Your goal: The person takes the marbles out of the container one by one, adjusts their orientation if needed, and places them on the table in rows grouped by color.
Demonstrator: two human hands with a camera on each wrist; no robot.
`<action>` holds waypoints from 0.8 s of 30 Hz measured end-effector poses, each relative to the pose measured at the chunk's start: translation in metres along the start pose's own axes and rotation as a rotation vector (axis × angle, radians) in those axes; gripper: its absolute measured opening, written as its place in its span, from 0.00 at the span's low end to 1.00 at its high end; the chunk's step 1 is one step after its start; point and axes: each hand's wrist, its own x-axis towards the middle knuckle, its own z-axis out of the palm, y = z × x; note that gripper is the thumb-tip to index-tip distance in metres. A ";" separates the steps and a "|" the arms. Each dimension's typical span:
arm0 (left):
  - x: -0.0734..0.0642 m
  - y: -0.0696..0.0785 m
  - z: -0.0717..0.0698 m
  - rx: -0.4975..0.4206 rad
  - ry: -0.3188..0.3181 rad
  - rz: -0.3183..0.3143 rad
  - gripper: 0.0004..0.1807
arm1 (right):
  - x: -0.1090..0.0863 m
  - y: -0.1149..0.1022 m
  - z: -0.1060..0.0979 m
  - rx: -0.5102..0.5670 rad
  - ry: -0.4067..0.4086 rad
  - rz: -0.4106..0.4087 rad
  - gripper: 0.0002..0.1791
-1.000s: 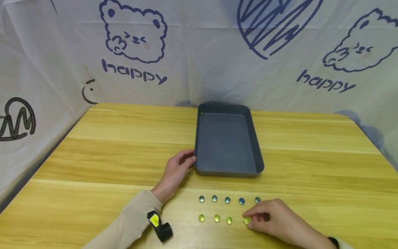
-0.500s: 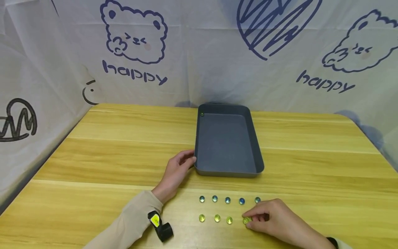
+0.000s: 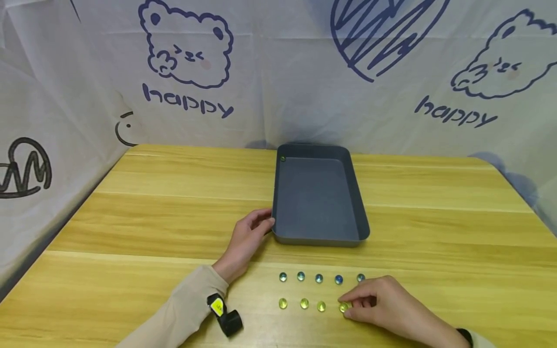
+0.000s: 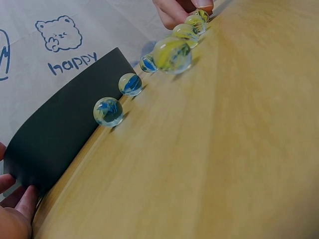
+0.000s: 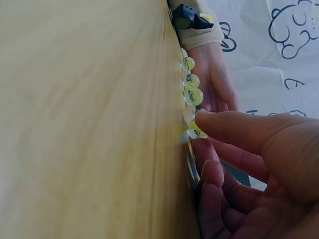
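Observation:
At the near-left corner of a dark grey baking tray [image 3: 319,198], my left hand [image 3: 245,239] touches the outer wall with its thumb and fingertips. My right hand [image 3: 383,304] pinches a yellow marble [image 3: 344,307] between thumb and index finger, low at the table. Three more yellow marbles [image 3: 304,303] lie in a row to its left. Behind them runs a row of several blue marbles [image 3: 319,278]; the rightmost lies close by my right index finger. In the right wrist view, my fingers [image 5: 234,127] partly cover the pinched yellow marble.
One small marble [image 3: 283,159] sits inside the tray at its far-left corner. The wooden table [image 3: 174,203] reaches back to a white cloth [image 3: 287,87] with blue drawings. A black wrist camera [image 3: 226,319] is strapped on my left sleeve, near the table surface.
The yellow marble in my right fingers has shifted slightly left, toward the others in its row. My left hand and the tray have stayed in place.

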 end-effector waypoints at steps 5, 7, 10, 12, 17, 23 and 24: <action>0.000 0.000 0.000 -0.005 0.001 0.003 0.20 | 0.000 0.000 0.000 -0.011 -0.009 0.008 0.12; 0.000 0.000 0.000 -0.006 0.002 0.004 0.20 | 0.000 0.001 -0.001 -0.013 -0.013 0.015 0.12; 0.001 0.000 0.000 -0.005 0.003 0.004 0.20 | 0.000 0.001 -0.001 -0.007 -0.017 0.022 0.13; 0.001 0.000 0.000 -0.005 0.005 0.004 0.19 | 0.000 0.000 -0.002 -0.004 -0.018 0.029 0.13; 0.001 0.001 0.001 -0.007 0.006 0.003 0.19 | 0.000 0.000 -0.002 -0.005 -0.025 0.027 0.13; 0.000 0.002 0.001 -0.004 0.009 0.002 0.19 | 0.000 0.000 -0.005 -0.011 -0.041 0.007 0.16; 0.000 0.001 0.001 -0.003 0.009 0.000 0.19 | 0.000 0.000 -0.005 -0.009 -0.043 0.004 0.16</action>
